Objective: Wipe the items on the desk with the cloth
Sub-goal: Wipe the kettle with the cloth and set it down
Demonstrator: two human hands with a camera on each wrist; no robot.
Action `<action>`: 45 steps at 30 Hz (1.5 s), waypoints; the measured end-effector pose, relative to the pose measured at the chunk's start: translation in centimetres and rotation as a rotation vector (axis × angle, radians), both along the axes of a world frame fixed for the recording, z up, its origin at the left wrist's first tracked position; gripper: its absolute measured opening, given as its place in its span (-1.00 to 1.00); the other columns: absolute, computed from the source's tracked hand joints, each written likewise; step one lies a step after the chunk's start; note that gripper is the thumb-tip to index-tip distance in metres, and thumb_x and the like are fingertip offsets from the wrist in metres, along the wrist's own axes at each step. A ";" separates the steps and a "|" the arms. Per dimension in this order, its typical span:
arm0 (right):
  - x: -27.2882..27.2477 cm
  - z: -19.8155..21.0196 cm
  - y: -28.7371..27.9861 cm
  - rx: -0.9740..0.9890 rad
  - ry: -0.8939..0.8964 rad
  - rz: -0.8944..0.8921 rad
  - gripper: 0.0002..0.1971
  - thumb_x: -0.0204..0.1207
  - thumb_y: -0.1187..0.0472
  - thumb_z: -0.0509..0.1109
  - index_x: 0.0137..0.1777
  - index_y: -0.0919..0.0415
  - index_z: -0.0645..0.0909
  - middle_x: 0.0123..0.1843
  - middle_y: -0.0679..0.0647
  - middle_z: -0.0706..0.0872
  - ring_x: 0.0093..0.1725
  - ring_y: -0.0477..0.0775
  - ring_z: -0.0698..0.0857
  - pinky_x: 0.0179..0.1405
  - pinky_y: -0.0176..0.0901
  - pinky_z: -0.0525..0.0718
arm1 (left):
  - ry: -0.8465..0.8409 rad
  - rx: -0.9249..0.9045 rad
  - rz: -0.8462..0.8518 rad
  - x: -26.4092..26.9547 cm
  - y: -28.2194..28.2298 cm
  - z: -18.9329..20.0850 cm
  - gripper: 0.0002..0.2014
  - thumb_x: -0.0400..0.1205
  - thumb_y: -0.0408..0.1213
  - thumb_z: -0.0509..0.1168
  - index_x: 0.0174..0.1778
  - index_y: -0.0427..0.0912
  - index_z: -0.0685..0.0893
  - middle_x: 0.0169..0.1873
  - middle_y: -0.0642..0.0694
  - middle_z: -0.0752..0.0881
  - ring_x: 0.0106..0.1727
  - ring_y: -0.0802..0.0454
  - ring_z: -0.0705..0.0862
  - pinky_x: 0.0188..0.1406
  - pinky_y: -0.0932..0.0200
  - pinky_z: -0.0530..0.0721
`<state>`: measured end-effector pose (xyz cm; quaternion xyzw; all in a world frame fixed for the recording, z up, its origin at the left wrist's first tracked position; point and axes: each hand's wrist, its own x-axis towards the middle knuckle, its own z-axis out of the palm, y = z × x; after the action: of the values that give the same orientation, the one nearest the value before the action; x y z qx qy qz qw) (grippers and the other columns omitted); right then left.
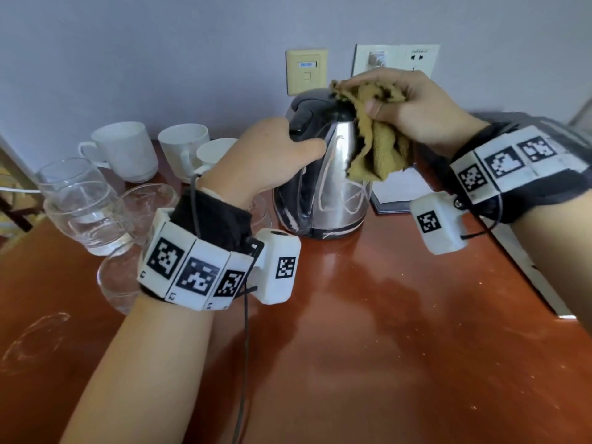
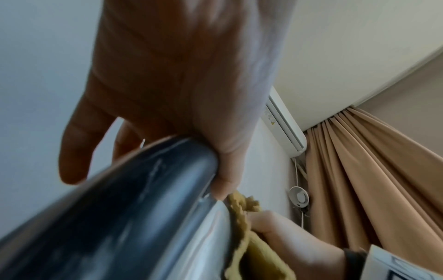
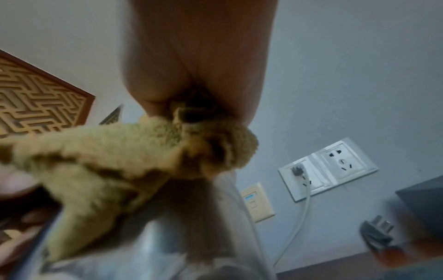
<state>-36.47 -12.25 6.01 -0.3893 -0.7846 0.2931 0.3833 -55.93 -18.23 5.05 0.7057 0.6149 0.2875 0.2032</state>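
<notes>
My left hand (image 1: 269,152) grips the kettle (image 1: 323,174) handle to steady it on the bench (image 1: 368,331); my right hand (image 1: 416,107) bunches the cloth (image 1: 374,136), rubbing the lid.

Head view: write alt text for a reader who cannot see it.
A person's right hand presses a mustard-yellow cloth to the top of a steel electric kettle, while the left hand grips its black handle. The kettle stands on a reddish-brown desk, with white cups and clear glasses to its left.
</notes>
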 end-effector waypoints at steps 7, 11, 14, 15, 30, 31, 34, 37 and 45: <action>-2.2 2.0 1.5 -0.199 -0.237 -0.121 -0.50 0.52 -0.28 0.22 0.42 -0.12 0.41 0.28 -0.06 0.61 0.23 -0.01 0.62 0.35 0.00 0.52 | 0.014 0.018 -0.010 0.0 -0.1 0.0 -0.65 0.63 -0.06 0.23 -0.09 -0.33 0.70 -0.05 -0.27 0.78 -0.08 -0.17 0.69 -0.28 0.16 0.42; -0.6 1.9 1.1 -0.124 -0.250 -0.048 -0.72 0.63 0.12 0.29 0.31 0.01 0.40 0.05 -0.07 0.61 0.07 -0.04 0.62 0.16 -0.10 0.63 | 0.019 0.066 -0.020 -0.1 -0.1 -0.1 -0.63 0.64 -0.07 0.23 -0.13 -0.36 0.70 -0.10 -0.30 0.77 -0.15 -0.15 0.67 -0.31 0.17 0.41; 0.7 1.8 1.1 0.077 -0.197 -0.138 -0.72 0.61 0.31 0.28 0.30 0.13 0.52 0.01 -0.07 0.61 -0.05 -0.21 0.60 0.19 -0.19 0.58 | 0.012 0.100 -0.029 -0.3 0.4 -0.4 -0.67 0.66 -0.11 0.22 -0.27 -0.26 0.69 -0.26 -0.07 0.78 -0.40 0.20 0.59 -0.48 0.47 0.39; 0.8 1.8 1.1 0.157 -0.163 -0.174 -0.70 0.59 0.31 0.28 0.31 0.14 0.50 -0.03 -0.11 0.60 -0.10 -0.27 0.57 0.13 -0.27 0.57 | 0.008 0.107 -0.037 -0.4 0.5 -0.5 -0.68 0.66 -0.11 0.21 -0.33 -0.20 0.66 -0.31 -0.01 0.76 -0.45 0.27 0.57 -0.54 0.54 0.38; -1.1 0.0 -5.6 0.580 -0.421 -0.016 -0.56 0.62 0.11 0.08 0.45 0.20 0.47 0.37 0.16 0.56 0.42 0.13 0.47 0.45 -0.01 0.32 | 0.183 0.252 -0.236 0.0 -1.1 0.1 -0.81 0.64 -0.10 0.32 -0.09 -0.15 0.53 -0.18 -0.09 0.67 -0.12 -0.07 0.61 -0.25 0.11 0.39; -1.2 0.2 -5.6 0.578 -0.450 -0.007 -0.56 0.62 0.10 0.09 0.44 0.19 0.48 0.35 0.16 0.57 0.39 0.12 0.48 0.43 -0.07 0.34 | 0.198 0.254 -0.237 0.2 -1.2 0.2 -0.80 0.63 -0.09 0.32 -0.09 -0.14 0.52 -0.20 -0.07 0.64 -0.13 -0.06 0.58 -0.27 0.12 0.35; -0.9 0.9 -4.2 0.388 -0.341 -0.268 -0.59 0.66 0.07 0.05 0.39 0.20 0.51 0.35 0.16 0.60 0.36 0.11 0.53 0.28 -0.22 0.37 | 0.260 0.249 -0.206 0.4 -1.4 0.4 -0.73 0.63 -0.04 0.31 -0.08 -0.20 0.51 -0.30 -0.06 0.57 -0.17 -0.11 0.55 -0.27 0.07 0.37; 0.4 1.2 -2.9 0.128 -0.194 -0.598 -0.64 0.72 0.12 0.02 0.27 0.30 0.54 0.30 0.23 0.63 0.32 0.20 0.54 -0.02 -0.23 0.34 | 0.282 0.260 -0.223 0.4 -1.5 0.3 -0.71 0.62 -0.03 0.29 -0.09 -0.22 0.51 -0.25 -0.13 0.60 -0.16 -0.16 0.58 -0.18 -0.02 0.47; -2.5 -0.3 -7.3 0.555 -0.372 -0.161 -0.58 0.53 0.21 0.12 0.36 0.23 0.54 0.31 0.15 0.63 0.37 0.16 0.50 0.35 -0.25 0.26 | 0.247 0.190 -0.253 -0.3 -1.6 0.4 -0.62 0.42 0.12 0.23 -0.17 -0.17 0.52 -0.34 -0.02 0.59 -0.22 -0.10 0.59 -0.29 0.10 0.46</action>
<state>-38.99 -19.51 5.70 -0.3776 -0.8577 -0.0388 0.3468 -56.24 -19.79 5.41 0.8232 0.5116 0.2278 0.0934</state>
